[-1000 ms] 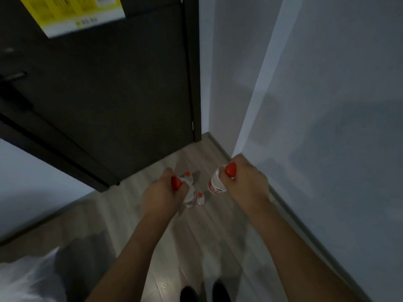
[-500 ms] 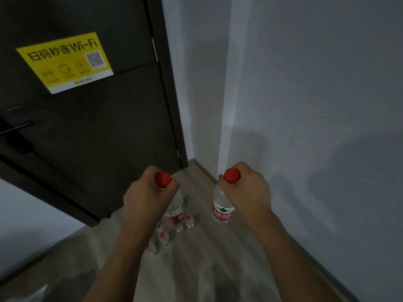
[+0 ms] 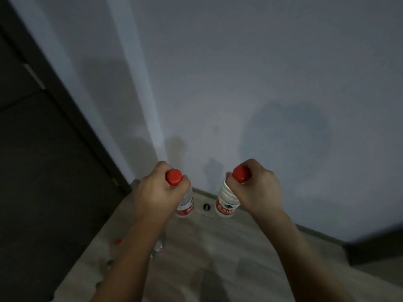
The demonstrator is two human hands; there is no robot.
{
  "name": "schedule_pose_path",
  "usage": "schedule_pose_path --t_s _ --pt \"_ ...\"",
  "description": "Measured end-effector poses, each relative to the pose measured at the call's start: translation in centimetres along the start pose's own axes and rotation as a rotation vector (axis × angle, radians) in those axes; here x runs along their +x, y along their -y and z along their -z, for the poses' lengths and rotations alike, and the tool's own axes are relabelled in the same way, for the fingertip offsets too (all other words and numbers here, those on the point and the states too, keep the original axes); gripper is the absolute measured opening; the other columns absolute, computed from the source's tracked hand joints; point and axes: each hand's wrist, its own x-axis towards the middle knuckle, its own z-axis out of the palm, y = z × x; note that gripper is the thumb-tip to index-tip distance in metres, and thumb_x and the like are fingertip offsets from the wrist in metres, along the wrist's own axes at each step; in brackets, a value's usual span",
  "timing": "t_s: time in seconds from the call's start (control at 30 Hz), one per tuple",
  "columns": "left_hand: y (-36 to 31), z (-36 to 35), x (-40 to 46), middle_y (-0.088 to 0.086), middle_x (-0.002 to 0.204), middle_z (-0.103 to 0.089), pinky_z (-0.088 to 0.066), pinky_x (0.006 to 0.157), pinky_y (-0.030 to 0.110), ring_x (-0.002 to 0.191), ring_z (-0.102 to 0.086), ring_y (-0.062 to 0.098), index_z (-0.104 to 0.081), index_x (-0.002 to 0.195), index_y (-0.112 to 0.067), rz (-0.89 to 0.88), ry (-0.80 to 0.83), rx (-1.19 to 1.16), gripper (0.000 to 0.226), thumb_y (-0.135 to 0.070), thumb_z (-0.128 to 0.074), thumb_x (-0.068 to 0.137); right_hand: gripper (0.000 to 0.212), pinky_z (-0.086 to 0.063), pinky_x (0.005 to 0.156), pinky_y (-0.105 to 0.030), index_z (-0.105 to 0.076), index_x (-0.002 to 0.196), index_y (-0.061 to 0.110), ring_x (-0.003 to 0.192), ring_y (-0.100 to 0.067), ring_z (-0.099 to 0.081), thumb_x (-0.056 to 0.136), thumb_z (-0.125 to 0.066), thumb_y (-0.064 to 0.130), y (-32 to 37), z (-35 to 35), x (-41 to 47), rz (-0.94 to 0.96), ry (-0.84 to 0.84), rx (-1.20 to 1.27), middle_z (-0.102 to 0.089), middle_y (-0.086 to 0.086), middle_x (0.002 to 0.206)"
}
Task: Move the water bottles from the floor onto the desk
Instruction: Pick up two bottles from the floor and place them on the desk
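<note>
Left hand (image 3: 158, 194): fingers curled tight around the neck of the left bottle (image 3: 185, 204), held in the air above the wooden floor (image 3: 218, 247).
Right hand (image 3: 256, 190): fingers wrapped around the neck of the right bottle (image 3: 225, 203), also above the floor.
Bottles: 2, red-capped, hanging upright, apart.
Floor: more red-capped bottles (image 3: 158, 247) stand below, blurred.

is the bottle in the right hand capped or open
Capped: a red cap sits on the bottle, which the right hand grips at the neck.
</note>
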Motion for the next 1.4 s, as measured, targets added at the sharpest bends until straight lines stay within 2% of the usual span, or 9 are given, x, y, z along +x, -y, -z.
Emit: schedule_pose_path --t_s 0.13,0.27,0.53,0.67,0.8,1.0,1.13,1.27,1.4 --pt "-3.3 -3.8 1.2 -0.012 0.063 -0.058 -0.039 0.055 0.023 0.062 -0.057 0.01 -0.053 0.078 -0.026 -0.091 0.106 -0.03 0.024 -0.044 -0.069 0.077 0.022 -0.051 0.059 -0.034 -0.054 0.079 0.024 0.064 -0.016 -0.058 0.077 -0.067 0.041 -2.9 3.8 -0.9 -0.098 -0.102 -0.072 -0.057 0.01 0.065" --pt "-7.9 -7.3 0.6 -0.013 0.055 -0.053 -0.03 0.049 0.02 0.054 -0.049 0.002 -0.046 0.071 -0.03 -0.242 0.182 -0.047 0.028 -0.049 -0.065 0.072 0.023 -0.056 0.066 -0.042 -0.054 0.083 0.027 0.072 -0.021 -0.062 0.077 -0.065 0.046 -6.0 8.0 -2.2 -0.232 -0.202 -0.113 -0.062 0.007 0.073" --pt "-18.9 -14.5 -4.6 -0.01 0.056 -0.054 -0.035 0.05 0.023 0.054 -0.054 0.006 -0.05 0.075 -0.026 -0.536 0.379 -0.127 0.027 -0.05 -0.062 0.073 0.022 -0.053 0.066 -0.039 -0.055 0.083 0.026 0.071 -0.02 -0.061 0.076 -0.064 0.046 -12.9 18.1 -7.8 -0.426 -0.489 -0.157 -0.062 0.007 0.072" --pt "-24.9 -17.8 -9.8 -0.008 0.057 -0.055 -0.038 0.048 0.024 0.054 -0.055 0.009 -0.052 0.075 -0.024 -0.657 0.435 -0.152 0.024 -0.043 -0.066 0.075 0.022 -0.054 0.065 -0.041 -0.056 0.084 0.026 0.07 -0.019 -0.061 0.077 -0.065 0.045 -17.1 24.0 -12.3 -0.514 -0.574 -0.168 -0.06 0.009 0.071" --pt "-30.5 -20.9 -16.0 -0.012 0.061 -0.058 -0.048 0.053 0.029 0.059 -0.059 0.011 -0.055 0.078 -0.026 -0.729 0.502 -0.19 0.022 -0.042 -0.07 0.076 0.023 -0.045 0.057 -0.03 -0.051 0.078 0.027 0.062 -0.014 -0.057 0.074 -0.062 0.047 -21.7 29.8 -17.8 -0.595 -0.653 -0.203 -0.053 0.012 0.064" --pt "-38.2 -25.5 -27.0 -0.012 0.063 -0.059 -0.053 0.057 0.033 0.062 -0.06 0.011 -0.057 0.078 -0.027 -0.822 0.586 -0.275 0.021 -0.042 -0.071 0.077 0.025 -0.052 0.057 -0.035 -0.052 0.077 0.025 0.061 -0.01 -0.056 0.072 -0.059 0.049 -28.5 38.1 -26.8 -0.719 -0.741 -0.256 -0.055 0.009 0.064" --pt "-43.0 -28.6 -34.4 -0.012 0.06 -0.055 -0.049 0.054 0.028 0.059 -0.056 0.006 -0.052 0.073 -0.029 -0.919 0.668 -0.332 0.024 -0.04 -0.073 0.079 0.024 -0.055 0.06 -0.037 -0.054 0.082 0.025 0.064 -0.008 -0.058 0.077 -0.064 0.047 -32.3 43.2 -32.4 -0.77 -0.815 -0.287 -0.058 0.01 0.068" --pt "-48.0 -30.7 -40.6 -0.011 0.061 -0.058 -0.052 0.058 0.032 0.062 -0.059 0.009 -0.054 0.073 -0.028 -0.981 0.767 -0.346 0.024 -0.038 -0.075 0.077 0.024 -0.054 0.06 -0.038 -0.053 0.079 0.025 0.063 -0.009 -0.057 0.076 -0.067 0.045 -35.0 47.9 -37.1 -0.828 -0.919 -0.322 -0.056 0.011 0.065" --pt "-53.0 -32.6 -46.6 -0.013 0.062 -0.06 -0.048 0.057 0.027 0.063 -0.059 0.003 -0.055 0.073 -0.029 -1.08 0.853 -0.403 0.021 -0.04 -0.073 0.075 0.027 -0.043 0.053 -0.028 -0.047 0.071 0.028 0.058 -0.005 -0.053 0.074 -0.067 0.046 -37.4 52.4 -41.1 -0.886 -1.047 -0.371 -0.052 0.013 0.061"
